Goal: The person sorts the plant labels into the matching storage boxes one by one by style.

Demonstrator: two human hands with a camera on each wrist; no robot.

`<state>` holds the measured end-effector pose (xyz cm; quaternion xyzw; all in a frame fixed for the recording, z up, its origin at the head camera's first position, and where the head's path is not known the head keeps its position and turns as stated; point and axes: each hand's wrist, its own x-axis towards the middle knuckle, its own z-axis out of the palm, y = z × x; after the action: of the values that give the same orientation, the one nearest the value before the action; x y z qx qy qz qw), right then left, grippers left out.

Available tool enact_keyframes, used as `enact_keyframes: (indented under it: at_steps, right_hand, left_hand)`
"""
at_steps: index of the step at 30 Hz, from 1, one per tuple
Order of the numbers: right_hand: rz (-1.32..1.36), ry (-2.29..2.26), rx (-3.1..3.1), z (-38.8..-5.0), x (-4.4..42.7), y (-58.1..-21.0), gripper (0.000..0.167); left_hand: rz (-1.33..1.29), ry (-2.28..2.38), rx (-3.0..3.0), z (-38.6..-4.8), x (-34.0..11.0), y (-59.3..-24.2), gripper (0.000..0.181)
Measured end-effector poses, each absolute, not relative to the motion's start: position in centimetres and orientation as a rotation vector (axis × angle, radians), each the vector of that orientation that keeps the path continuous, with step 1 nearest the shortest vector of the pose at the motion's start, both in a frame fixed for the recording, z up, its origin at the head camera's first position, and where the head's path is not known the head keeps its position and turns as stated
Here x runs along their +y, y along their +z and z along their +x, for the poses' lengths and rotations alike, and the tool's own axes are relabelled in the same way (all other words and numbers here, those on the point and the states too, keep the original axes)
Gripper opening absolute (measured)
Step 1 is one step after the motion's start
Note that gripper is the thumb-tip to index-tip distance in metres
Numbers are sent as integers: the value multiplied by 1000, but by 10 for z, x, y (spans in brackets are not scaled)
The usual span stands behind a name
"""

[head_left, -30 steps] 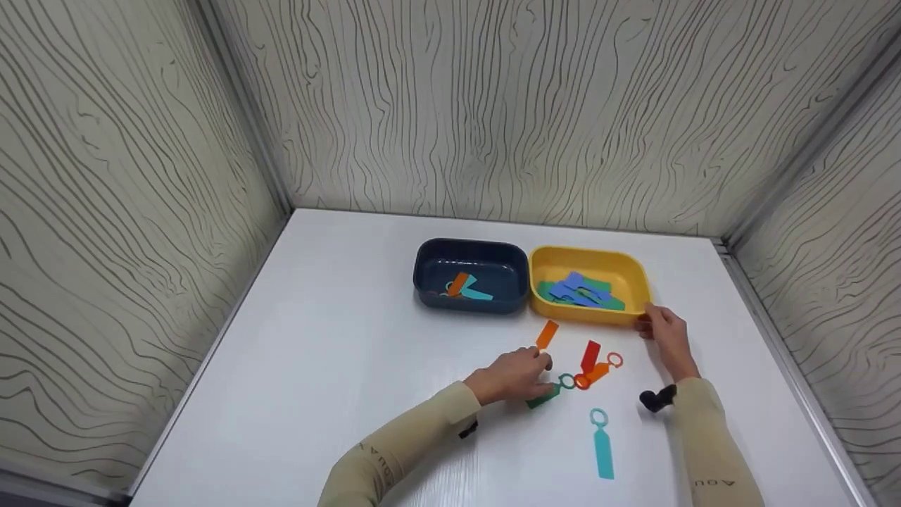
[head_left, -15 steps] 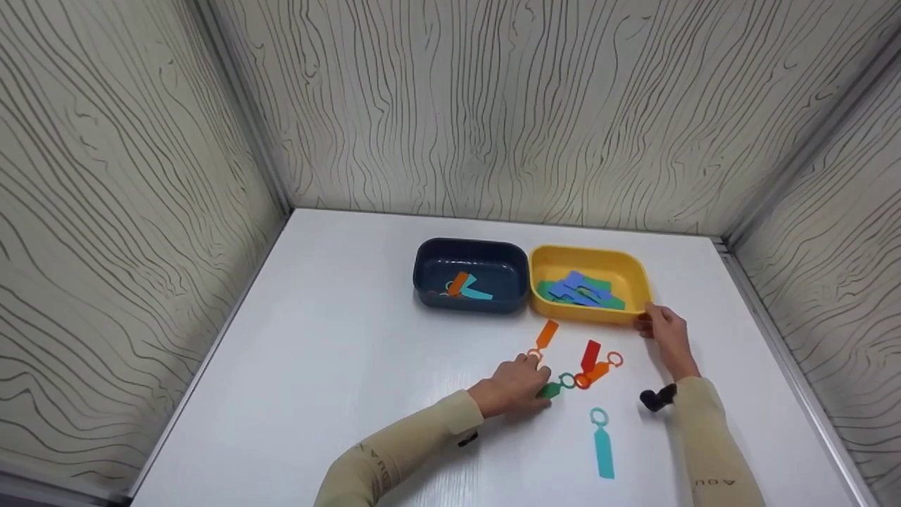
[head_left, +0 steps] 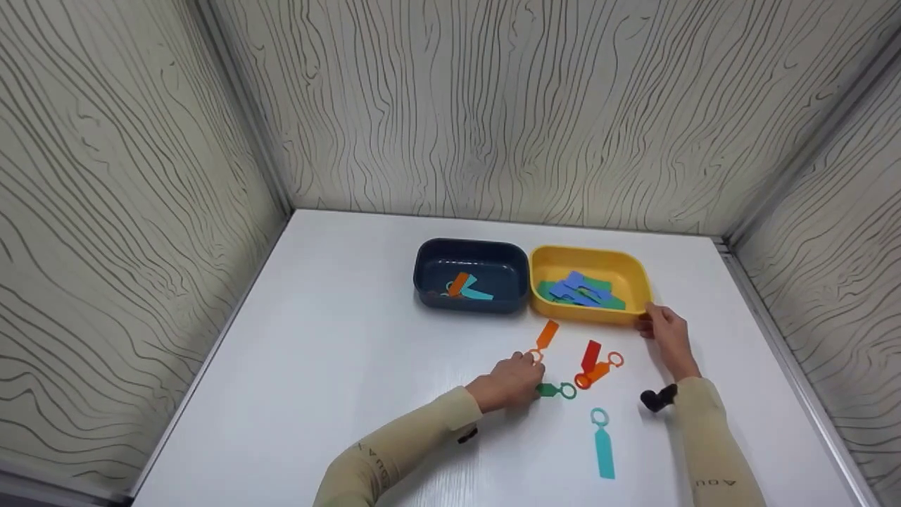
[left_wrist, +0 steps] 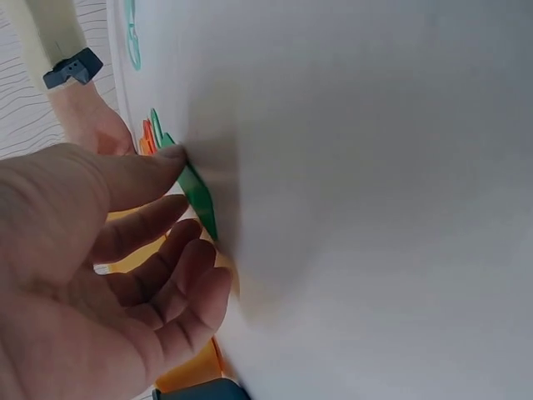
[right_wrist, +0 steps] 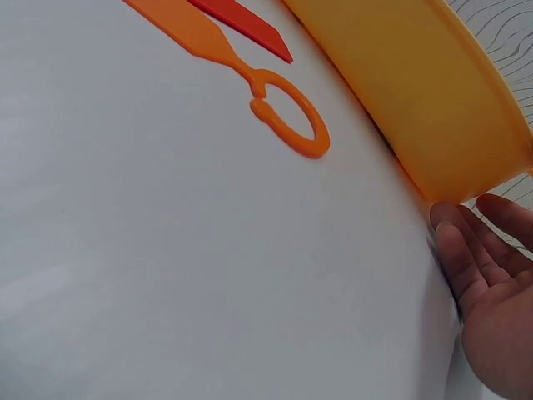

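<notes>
Flat plastic tags with ring ends lie on the white table. My left hand [head_left: 515,380] bends its thumb and fingers around the edges of a green tag [head_left: 547,389], whose ring points right; the left wrist view shows the thumb tip against this tag [left_wrist: 198,196]. An orange tag [head_left: 547,335] lies just beyond those fingertips, its ring partly hidden. At the yellow bin's [head_left: 591,315] front right corner, my right hand [head_left: 667,338] touches the wall with loosely bent fingers, close to the tabletop in the right wrist view.
A red tag [head_left: 590,358] overlaps another orange tag [head_left: 598,371] right of the green one. Closer to me is a turquoise tag [head_left: 604,451]. The navy bin [head_left: 471,304] stands against the yellow bin's left side; both contain tags. Patterned walls enclose the table.
My left hand has shifted slightly, and the green tag has turned so that it lies nearly sideways. The near orange tag's ring has come into view. My right hand stays at the yellow bin.
</notes>
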<state>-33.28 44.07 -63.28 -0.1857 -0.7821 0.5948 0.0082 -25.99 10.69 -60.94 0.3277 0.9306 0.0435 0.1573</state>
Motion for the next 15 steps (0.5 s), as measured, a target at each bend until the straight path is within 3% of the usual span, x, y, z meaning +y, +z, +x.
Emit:
enact_keyframes:
  at_steps: [11,15]
  right_hand:
    - [-608,1814,-2499,-334,441,-632,60]
    - [-608,1810,-2509,-334,442,-632,59]
  left_hand:
    - [879,154,2633,-260,108,-606,29]
    - [906,184,2615,-260,107,-605,23]
